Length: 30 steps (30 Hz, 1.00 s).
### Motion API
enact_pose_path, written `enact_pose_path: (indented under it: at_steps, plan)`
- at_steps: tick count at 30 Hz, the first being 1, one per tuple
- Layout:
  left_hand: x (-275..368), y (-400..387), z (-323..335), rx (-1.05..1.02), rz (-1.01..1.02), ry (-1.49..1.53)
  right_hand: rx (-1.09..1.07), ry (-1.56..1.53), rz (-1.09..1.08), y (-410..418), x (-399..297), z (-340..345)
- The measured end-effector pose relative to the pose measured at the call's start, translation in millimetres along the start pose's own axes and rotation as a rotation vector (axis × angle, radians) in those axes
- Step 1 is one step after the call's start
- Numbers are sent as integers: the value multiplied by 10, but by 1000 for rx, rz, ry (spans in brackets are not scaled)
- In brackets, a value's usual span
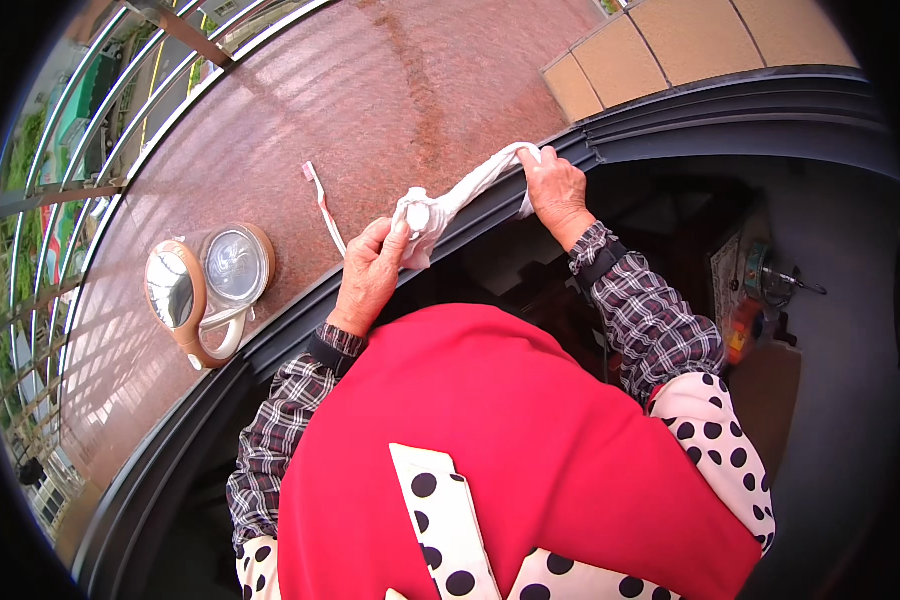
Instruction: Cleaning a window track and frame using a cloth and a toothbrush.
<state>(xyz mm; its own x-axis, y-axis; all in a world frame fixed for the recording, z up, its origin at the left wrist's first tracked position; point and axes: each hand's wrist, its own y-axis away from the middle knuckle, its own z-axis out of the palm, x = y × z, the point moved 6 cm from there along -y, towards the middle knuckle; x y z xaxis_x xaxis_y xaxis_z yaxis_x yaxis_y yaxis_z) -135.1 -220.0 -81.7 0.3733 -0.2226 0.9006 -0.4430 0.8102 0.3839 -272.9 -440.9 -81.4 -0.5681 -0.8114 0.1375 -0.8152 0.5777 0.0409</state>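
A white cloth (480, 180) is stretched in a twisted strip between my two hands, over the dark metal window track (487, 204). My left hand (367, 270) pinches its bunched end between thumb and fingers. At the other end, my right hand (559, 187) grips the cloth in curled fingers, and a short piece hangs below that hand. Just beyond my left hand lies a toothbrush (321, 199) with a white and red handle, its pinkish bristles pointing away from me. Part of its handle end is hidden near my left hand.
Left on the reddish stone ledge (285, 112) stands a clear round container (236, 262) with a pale handle, beside a beige-framed oval piece (171, 289) with a mirror-like face. Metal railings (101, 97) bound the ledge. Tan tiles (675, 45) rise at upper right. Indoors, blurred items (757, 300) lie right.
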Motion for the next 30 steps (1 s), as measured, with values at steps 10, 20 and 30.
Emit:
enact_pose_path:
  at_steps: [10,20,30]
  plan:
    - [127,-771,855,-226,19,10,-221,102,245,-236,987,521]
    - [-32,-689,849,-249,-37,-87,-461,-153,403,-349,1008,652]
    - [-126,-206,153,-150,-78,-166,-529,-312,239,-198,309,588]
